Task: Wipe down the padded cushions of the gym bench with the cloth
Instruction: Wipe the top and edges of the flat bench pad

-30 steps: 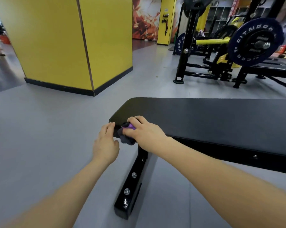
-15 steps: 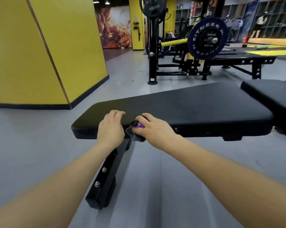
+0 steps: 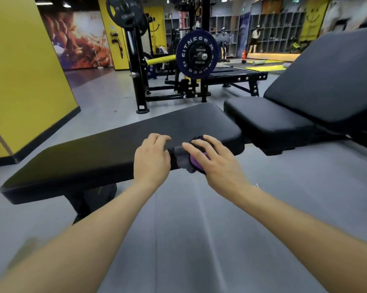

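A long black padded bench cushion (image 3: 106,149) stretches from lower left to centre. My right hand (image 3: 212,159) presses a bunched grey and purple cloth (image 3: 189,161) against the cushion's near side edge, fingers spread over the cloth and curling onto the top. My left hand (image 3: 152,159) rests on the same edge just left of the cloth, fingers bent over the cushion's rim. Beyond the bench end lie a smaller black seat pad (image 3: 265,117) and a raised black backrest pad (image 3: 330,79).
A black bench leg (image 3: 89,201) stands under the cushion on grey floor. A yellow pillar (image 3: 24,77) stands at left. A rack with a blue weight plate (image 3: 196,55) stands behind the bench. Shelving and a person stand far back right.
Both hands and the cloth have slid rightwards along the cushion's near edge, from its left end towards its right end. The view has swung right, bringing the seat pad and backrest into sight.
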Tool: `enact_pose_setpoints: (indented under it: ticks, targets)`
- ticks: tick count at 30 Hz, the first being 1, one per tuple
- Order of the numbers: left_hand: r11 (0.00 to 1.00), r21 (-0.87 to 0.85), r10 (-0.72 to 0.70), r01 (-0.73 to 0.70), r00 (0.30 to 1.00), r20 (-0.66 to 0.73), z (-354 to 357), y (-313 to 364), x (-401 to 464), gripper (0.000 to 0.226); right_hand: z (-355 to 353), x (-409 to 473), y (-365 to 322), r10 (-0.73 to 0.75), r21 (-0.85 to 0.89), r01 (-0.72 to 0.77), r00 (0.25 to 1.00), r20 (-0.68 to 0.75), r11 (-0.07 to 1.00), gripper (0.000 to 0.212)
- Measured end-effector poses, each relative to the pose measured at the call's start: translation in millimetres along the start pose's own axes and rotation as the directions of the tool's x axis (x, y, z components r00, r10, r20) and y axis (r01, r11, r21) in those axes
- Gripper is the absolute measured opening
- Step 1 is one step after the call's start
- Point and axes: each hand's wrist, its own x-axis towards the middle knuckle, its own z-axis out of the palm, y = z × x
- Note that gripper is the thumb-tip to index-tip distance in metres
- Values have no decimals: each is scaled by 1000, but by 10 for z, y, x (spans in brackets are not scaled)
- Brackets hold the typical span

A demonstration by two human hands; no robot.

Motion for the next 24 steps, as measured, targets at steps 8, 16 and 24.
enact_pose_setpoints:
  ticks: [8, 16, 24]
  targets:
    - [992, -125, -21, 1, 987, -157, 379, 281, -55, 23, 158, -333, 387, 433, 74, -429, 865, -251, 900, 56]
    - [978, -196, 27, -70, 976, -216, 454, 163, -134, 22, 664, -247, -197, 611, 220, -571, 723, -323, 791, 25]
    - [964, -253, 20, -77, 976, -218, 480, 133, -119, 21, 364, -250, 144, 402, -54, -438, 861, -312, 897, 52]
